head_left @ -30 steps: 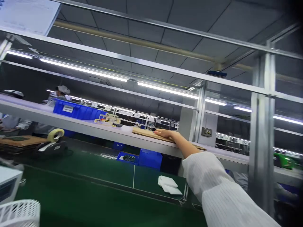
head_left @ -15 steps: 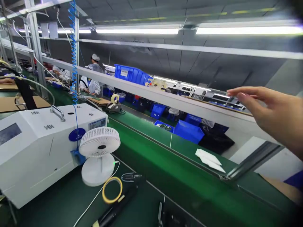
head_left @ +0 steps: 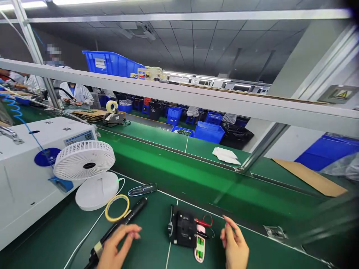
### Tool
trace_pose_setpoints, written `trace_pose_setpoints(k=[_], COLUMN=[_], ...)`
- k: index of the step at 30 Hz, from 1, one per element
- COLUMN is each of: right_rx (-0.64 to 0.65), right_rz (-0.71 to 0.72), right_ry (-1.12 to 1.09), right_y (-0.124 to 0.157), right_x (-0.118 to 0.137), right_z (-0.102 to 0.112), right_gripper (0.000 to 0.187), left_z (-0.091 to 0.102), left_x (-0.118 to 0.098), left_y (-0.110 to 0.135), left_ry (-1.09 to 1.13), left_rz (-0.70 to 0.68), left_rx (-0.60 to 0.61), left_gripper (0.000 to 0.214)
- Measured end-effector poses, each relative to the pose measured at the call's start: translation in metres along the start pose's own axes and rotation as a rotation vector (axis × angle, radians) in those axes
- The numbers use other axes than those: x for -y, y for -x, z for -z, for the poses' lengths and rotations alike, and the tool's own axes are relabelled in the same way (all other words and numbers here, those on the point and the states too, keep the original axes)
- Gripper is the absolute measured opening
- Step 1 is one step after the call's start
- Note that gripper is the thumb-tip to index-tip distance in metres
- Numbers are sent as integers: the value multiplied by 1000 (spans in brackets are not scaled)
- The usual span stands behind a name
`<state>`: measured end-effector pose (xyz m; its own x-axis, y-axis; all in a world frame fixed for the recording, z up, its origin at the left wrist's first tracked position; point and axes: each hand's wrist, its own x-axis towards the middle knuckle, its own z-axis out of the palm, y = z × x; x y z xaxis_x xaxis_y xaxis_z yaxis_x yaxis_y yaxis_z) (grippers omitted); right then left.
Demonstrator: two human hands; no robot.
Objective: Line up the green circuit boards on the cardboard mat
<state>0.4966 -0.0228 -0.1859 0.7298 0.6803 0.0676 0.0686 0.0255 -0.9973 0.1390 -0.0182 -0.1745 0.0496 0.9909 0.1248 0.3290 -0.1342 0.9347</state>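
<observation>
Two hands at the near edge of the green worktop [head_left: 151,213], grips spread, pinching nothing: left hand [head_left: 117,243] just beside a black corded tool [head_left: 134,210], right hand [head_left: 234,243] just beside a black module [head_left: 183,228]

I can see a black handheld tool [head_left: 134,211] lying diagonally on the green table [head_left: 155,239], well beside a black block [head_left: 183,228] with red wires [head_left: 205,223] and a pink board [head_left: 200,243].

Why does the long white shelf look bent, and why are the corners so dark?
In the head view, the very wide picture seems to curve the white shelf and stretch the white desk fan near the edge; in the same view, the right corners fade dark and smeary, probably from the lens edge.
</observation>
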Motion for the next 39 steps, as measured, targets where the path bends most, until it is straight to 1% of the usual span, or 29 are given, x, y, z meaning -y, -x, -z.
trace_pose_setpoints(k=[2,3,5,7,9,12,14,16,19,21,24,26,28,30,33,35,37,39], right_rx=[11,44,140,217,269,310,322,327,329,330,334,343,358,370,378,379,386,396], right_rz=[-82,-106,-130,-129,-130,-128,-128,-134,-134,-131,-132,-138,-155,-183,-216,-220,-224,-231], right_ry=[-30,-31,-22,-6,2,-14,-22,-21,-14,-11,12,34,61,90,125,148,171,179], right_y=[-7,-10,-12,-13,-13,-15,-16,-16,-15,-15,-14,-15,-16,-18,-20,-22,-23,-25], right_x=[-17,-21,-25,-26,-27,-28,-28,-28,-27,-27,-26,-26,-27,-28,-31,-33,-36,-37], right_z=[0,-1,-1,-1,0,0,0,0,0,0,2,3,5,5,6,7,8,9], right_gripper=[77,77,77,74,72,70,70,69,69,68,67,67,70,74,78,79,79,81], left_z=[13,17,21,21,17,12,11,12,12,12,11,13,17,23,27,27,27,29], left_x=[-6,-8,-9,-6,-2,5,8,9,10,8,3,-4,-11,-16,-17,-14,-12,-11], left_y=[-27,-42,-73,-102,-126,-150,-158,-161,-156,-150,-134,-119,-100,-77,-40,-19,-8,-8], left_ry=[-305,-361,-438,-520,-601,-710,-777,-826,-862,-864,-824,-790,-776,-769,-751,-739,-726,-718], left_rz=[-118,-128,-144,-140,-116,-76,-57,-56,-93,-122,-152,-157,-135,-93,-11,48,93,116], left_rx=[-41,-53,-36,21,104,213,237,248,246,216,159,97,13,-34,-14,-4,-17,-50], left_gripper=[34,35,37,41,47,49,43,38,35,34,39,45,50,50,44,44,43,43])
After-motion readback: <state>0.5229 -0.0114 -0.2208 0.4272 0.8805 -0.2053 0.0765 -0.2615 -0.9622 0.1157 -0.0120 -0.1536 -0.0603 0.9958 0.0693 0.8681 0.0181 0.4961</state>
